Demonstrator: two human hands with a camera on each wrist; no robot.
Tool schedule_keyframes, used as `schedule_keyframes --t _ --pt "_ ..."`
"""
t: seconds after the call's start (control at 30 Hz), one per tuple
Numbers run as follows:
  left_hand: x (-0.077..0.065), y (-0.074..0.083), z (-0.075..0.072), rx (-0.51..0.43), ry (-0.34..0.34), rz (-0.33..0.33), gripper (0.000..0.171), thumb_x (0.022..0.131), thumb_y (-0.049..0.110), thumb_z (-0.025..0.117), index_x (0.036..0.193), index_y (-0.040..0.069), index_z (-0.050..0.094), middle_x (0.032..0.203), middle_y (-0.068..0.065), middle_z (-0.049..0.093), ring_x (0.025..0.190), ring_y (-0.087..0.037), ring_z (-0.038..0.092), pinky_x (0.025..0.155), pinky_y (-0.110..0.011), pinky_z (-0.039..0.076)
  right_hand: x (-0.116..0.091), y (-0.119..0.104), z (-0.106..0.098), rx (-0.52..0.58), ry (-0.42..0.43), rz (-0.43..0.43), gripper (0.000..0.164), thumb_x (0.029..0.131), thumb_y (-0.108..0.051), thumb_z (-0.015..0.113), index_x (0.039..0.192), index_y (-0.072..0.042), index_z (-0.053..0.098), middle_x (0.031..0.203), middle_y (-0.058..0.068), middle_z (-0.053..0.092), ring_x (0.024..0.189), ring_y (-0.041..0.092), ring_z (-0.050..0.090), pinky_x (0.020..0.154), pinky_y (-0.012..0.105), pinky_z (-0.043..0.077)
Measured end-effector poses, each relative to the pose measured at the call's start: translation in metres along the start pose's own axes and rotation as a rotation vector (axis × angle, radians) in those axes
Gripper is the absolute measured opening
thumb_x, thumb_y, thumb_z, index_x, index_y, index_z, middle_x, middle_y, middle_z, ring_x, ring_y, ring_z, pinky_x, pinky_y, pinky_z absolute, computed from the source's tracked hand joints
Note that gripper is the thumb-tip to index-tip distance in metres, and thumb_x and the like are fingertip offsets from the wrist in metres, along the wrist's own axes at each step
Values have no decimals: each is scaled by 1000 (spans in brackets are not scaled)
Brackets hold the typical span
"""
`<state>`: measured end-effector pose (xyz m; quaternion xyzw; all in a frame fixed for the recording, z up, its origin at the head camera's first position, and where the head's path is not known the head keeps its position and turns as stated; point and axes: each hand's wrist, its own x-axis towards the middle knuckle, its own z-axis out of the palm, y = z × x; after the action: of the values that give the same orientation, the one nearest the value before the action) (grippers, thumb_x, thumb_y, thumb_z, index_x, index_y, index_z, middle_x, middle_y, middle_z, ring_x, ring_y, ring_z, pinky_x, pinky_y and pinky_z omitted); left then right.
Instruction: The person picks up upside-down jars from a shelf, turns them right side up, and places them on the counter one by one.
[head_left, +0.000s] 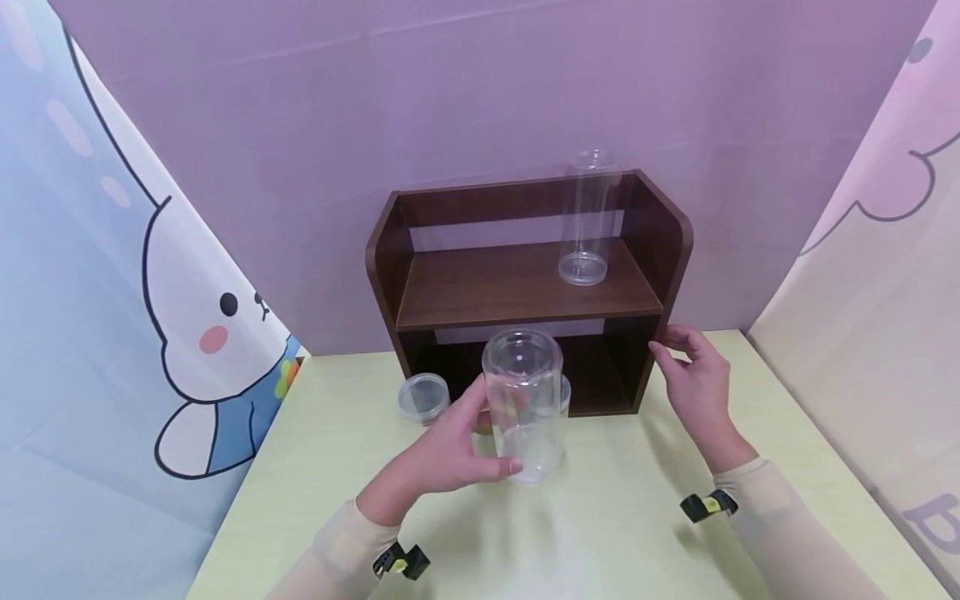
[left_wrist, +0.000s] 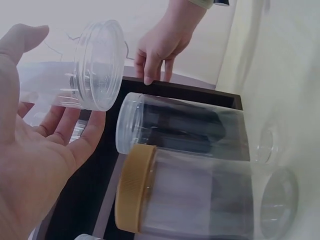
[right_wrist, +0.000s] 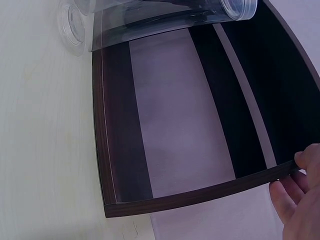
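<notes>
A clear plastic jar (head_left: 525, 408) is gripped in my left hand (head_left: 442, 454), above the table in front of the dark brown shelf unit (head_left: 487, 287). In the left wrist view the jar's ridged end (left_wrist: 102, 65) faces the table side. My right hand (head_left: 697, 383) pinches the front edge of the shelf's right side panel between thumb and fingers; the right wrist view shows the thumb (right_wrist: 302, 157) on that panel. Behind the held jar, partly hidden in the head view, stand a clear jar (left_wrist: 175, 125) and a jar with a gold lid (left_wrist: 132, 190).
On the shelf's upper board, towards the right, stands a tall clear container (head_left: 588, 225). A clear lidded jar (head_left: 423, 398) is by the shelf's lower left corner. The pale table (head_left: 600, 533) runs up to a purple backdrop (head_left: 480, 100), with printed cloths on both sides.
</notes>
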<state>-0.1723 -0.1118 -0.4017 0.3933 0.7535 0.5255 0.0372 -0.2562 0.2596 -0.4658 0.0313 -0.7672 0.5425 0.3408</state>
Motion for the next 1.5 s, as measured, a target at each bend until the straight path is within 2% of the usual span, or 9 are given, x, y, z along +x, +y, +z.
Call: schedule_keyframes --t 0.17,0.47,0.7,0.8,0.93,1.07,1.17,1.37,1.5 --pt "-3 -5 4 6 -19 7 90 83 10 89 159 24 43 158 0 50 142 -24 55 113 -45 56 -1 -1 -1 -2 -1 7 20 99 1 81 118 3 75 107 18 80 96 -8 70 80 9 57" --pt "-4 -9 5 14 -37 -7 81 86 11 90 154 22 46 151 1 55 137 -22 59 116 -46 54 0 -4 -2 -18 -13 28 23 98 0 82 120 3 75 111 19 79 97 -8 68 81 8 55" --pt "-5 -12 4 15 -60 -36 82 87 14 90 155 25 45 152 2 54 137 -21 58 117 -45 52 -6 -12 -1 36 82 -47 33 93 8 81 125 8 70 125 14 65 112 3 64 90 15 54" --pt "-4 -13 4 24 -61 -39 83 88 16 90 156 25 44 151 2 55 137 -20 58 117 -45 53 -9 -21 -1 74 103 -84 30 94 9 80 122 9 70 122 13 64 110 6 66 90 17 54" --pt "-5 -15 4 29 -64 -55 81 88 16 91 154 26 45 151 4 54 138 -19 57 117 -45 52 -13 -35 -2 125 82 -86 23 97 9 77 119 10 70 117 13 66 102 5 69 88 17 54" --pt "-6 -15 5 29 -72 -61 78 88 15 90 151 24 46 151 3 54 139 -20 57 117 -45 52 -17 -48 -3 179 23 -82 20 99 8 75 118 11 70 109 5 70 96 6 69 87 18 54" --pt "-6 -15 6 20 -77 -64 78 88 13 90 152 24 46 151 2 54 138 -20 58 118 -43 52 -20 -58 -4 237 -51 -108 19 100 11 72 119 13 69 105 0 71 94 8 68 87 18 55" --pt "-7 -16 7 14 -88 -67 79 88 13 90 153 23 45 148 1 56 134 -20 61 115 -41 54 -26 -83 -3 365 -272 -193 20 101 17 66 120 15 66 108 5 72 96 12 70 88 18 58" --pt "-8 -18 9 20 -95 -70 78 88 13 90 152 23 46 147 1 57 132 -19 63 113 -40 55 -31 -100 0 425 -434 -217 28 99 20 63 126 12 66 112 9 72 102 16 72 91 21 60"
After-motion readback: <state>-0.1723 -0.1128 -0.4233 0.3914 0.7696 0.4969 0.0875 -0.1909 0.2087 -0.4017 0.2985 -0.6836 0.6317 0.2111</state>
